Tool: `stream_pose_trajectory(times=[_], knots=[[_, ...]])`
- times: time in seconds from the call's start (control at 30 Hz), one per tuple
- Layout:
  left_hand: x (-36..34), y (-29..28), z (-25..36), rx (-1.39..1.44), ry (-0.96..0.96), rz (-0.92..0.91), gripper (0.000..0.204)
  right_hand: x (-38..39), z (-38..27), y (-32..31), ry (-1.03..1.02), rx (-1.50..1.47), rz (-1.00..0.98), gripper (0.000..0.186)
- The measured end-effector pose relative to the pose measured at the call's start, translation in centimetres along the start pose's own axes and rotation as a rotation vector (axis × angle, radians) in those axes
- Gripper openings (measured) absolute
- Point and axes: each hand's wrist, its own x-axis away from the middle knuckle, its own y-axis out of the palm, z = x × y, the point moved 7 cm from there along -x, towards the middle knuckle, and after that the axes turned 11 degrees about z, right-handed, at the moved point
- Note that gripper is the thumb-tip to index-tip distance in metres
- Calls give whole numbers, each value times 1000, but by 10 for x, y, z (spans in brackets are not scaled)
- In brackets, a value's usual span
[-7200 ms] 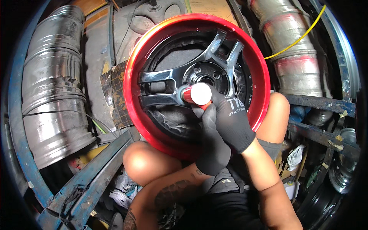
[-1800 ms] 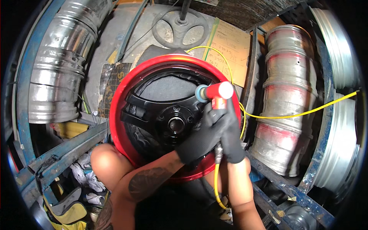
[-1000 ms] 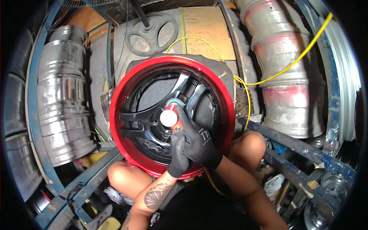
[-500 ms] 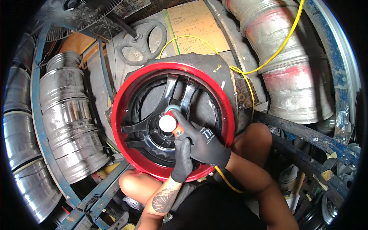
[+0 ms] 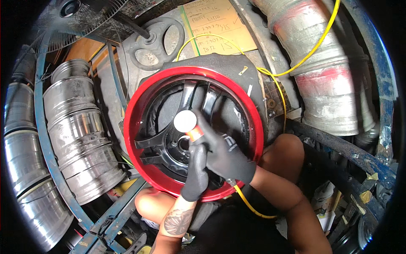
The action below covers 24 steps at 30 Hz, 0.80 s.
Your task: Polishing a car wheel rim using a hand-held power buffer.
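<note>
In the middle of the frame the right hand [image 5: 226,155], black-gloved, is closed around a red power tool [image 5: 195,134], held over the red-rimmed wheel [image 5: 255,122]. The left hand [image 5: 197,174] is cupped against it, fingers partly hidden, grip impossible to tell. A yellow hose [image 5: 248,204] trails lower right; silver rims [image 5: 82,127] stand stacked at left

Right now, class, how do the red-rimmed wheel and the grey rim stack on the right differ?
Colour: the red-rimmed wheel has a glossy red rim and black spokes; the grey rim stack is mostly dull metal with reddish bands.
Pose: the wheel turns its spoked face toward the camera; the stack shows its sides.
Number: the wheel is a single one; the stack holds several, end to end.
Both have round rims.
</note>
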Motion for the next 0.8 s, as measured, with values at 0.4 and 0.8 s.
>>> stream_pose_trajectory(times=[0.4, 0.8], knots=[[26, 38, 4, 453, -150, 99, 61, 12, -21, -29, 38, 339, -93, 90], [-56, 81, 97, 213, 95, -24, 38, -51, -8, -79, 190, -239, 12, 80]])
